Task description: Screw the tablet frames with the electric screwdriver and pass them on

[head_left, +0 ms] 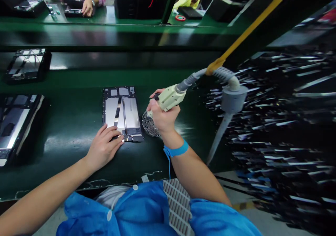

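While left hand (103,147) pins opened silver tablet chassis (121,113) flat-fingered, long axis pointing away, right hand (162,115) grips beige electric screwdriver (170,98) just beside its right edge.

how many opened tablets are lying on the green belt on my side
3. One opened tablet lies under the left hand, beside the right hand holding the screwdriver. One at the left edge, one farther back left. Others may be out of frame.

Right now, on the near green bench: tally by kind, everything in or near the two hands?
Opened tablet chassis under the left hand: 1
Electric screwdriver held in the right hand: 1
Round perforated screw tray: 1
Tablet units at the bench's left edge: 2
Blue wrist strap: 1
Total: 6
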A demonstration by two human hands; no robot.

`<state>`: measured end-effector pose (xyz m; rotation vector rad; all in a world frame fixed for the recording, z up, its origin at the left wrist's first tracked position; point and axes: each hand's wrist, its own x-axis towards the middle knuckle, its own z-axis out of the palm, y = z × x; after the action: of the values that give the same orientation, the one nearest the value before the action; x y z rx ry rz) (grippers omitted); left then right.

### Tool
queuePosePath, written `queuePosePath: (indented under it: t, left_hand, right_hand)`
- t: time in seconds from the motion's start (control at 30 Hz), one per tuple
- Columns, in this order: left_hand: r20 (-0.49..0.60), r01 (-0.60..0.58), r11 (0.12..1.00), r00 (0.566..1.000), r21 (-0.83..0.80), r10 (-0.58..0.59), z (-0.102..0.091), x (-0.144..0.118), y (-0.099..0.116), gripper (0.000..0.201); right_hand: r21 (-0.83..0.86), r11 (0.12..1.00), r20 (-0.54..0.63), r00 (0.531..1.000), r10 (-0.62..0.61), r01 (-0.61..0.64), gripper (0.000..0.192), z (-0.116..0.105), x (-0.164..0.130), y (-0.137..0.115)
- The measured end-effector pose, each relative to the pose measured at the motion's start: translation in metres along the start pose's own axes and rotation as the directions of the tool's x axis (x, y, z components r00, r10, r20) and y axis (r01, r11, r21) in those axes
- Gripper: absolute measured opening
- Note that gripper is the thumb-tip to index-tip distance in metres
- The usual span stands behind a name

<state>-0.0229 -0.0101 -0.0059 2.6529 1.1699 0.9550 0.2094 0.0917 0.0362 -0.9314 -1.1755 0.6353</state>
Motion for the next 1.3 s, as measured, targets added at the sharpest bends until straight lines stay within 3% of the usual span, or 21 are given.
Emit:
queuePosePath:
  t: [0.47,0.67,0.9,1.3]
  left_hand:
    - [0.044,0.082,0.996,0.996,-0.046,-0.08,-0.001,-0.001,-0.002,0.02]
    - [0.031,0.127,0.991,0.992,-0.043,-0.126,0.005,0.006,-0.004,0.018]
    - [0.024,0.145,0.988,0.989,-0.059,-0.144,0.009,0.01,-0.007,0.019]
    - [0.036,0.149,0.986,0.989,-0.074,-0.146,0.006,0.011,-0.005,0.02]
  right_hand:
    - [-0.067,0.998,-0.005,1.0,0.015,-0.015,0.024,-0.001,0.0,0.007]
    - [0.051,0.999,-0.021,1.0,-0.013,0.014,0.021,0.006,-0.006,-0.022]
    - [0.208,0.974,0.257,0.966,0.036,-0.091,0.028,0.031,-0.046,-0.047]
    - [0.124,0.98,0.336,0.936,0.106,-0.155,0.033,0.035,-0.057,-0.039]
